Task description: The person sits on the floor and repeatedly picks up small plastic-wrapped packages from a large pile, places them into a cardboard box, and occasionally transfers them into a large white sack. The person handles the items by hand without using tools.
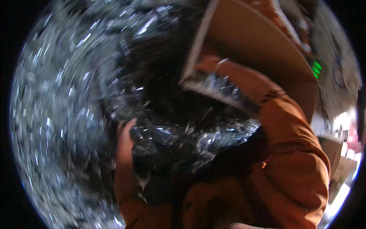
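A large mass of shiny, clear plastic pieces (68,100), blurred by motion, fills the left and the middle. Among them my left hand (127,126) reaches forward; whether it holds a piece cannot be told. A brown corrugated cardboard box (243,31) with its open side towards the pile stands tilted at the upper right. My right hand (207,61) is inside the box, past its near edge, dim and blurred, with some of the shiny plastic beside the forearm. What its fingers do is hidden.
Large whitish sacks or sheeting (328,65) hang at the right, with a device with green lights (316,68) by the box. More cardboard boxes (331,151) stand at the far right, near a bright opening. Part of another person (354,138) in pink shows there.
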`<state>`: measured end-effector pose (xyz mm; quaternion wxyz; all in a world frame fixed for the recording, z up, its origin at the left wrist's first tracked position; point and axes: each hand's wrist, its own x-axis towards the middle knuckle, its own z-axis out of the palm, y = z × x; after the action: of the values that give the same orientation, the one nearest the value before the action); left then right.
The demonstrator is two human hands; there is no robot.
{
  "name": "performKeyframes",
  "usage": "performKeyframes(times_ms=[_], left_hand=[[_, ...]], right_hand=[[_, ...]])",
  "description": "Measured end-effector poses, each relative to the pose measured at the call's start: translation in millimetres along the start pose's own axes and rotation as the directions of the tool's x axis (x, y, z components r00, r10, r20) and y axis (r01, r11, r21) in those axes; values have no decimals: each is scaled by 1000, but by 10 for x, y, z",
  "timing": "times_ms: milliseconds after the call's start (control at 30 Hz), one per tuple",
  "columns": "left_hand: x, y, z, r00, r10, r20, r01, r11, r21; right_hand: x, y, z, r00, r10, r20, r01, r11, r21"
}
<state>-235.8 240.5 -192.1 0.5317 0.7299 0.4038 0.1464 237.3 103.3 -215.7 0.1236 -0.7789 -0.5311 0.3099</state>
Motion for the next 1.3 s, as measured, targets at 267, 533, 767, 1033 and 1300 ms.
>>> performKeyframes(times_ms=[267, 533, 767, 1033, 1300], left_hand=[[-1071, -1004, -11, 977, 10, 213, -12, 1000, 7], [-1207, -464, -90, 964, -169, -207, 74, 913, -401], [-1357, -561, 57, 887, -408, 218, 372, 350, -860], [-1410, -47, -291, 917, -396, -54, 196, 563, -803], [-814, 166, -639, 888, -413, -202, 31, 492, -870]], right_hand=[[-1196, -873, -1502, 762, -45, -646, 251, 941, 230], [-1479, -2182, 132, 856, -504, 116, 396, 782, 481], [-824, -2291, 2481, 884, 158, 441, -446, 569, 691], [-1020, -2109, 1640, 907, -421, -24, 416, 883, 217], [807, -2489, 992, 897, 8, -441, 237, 835, 496]])
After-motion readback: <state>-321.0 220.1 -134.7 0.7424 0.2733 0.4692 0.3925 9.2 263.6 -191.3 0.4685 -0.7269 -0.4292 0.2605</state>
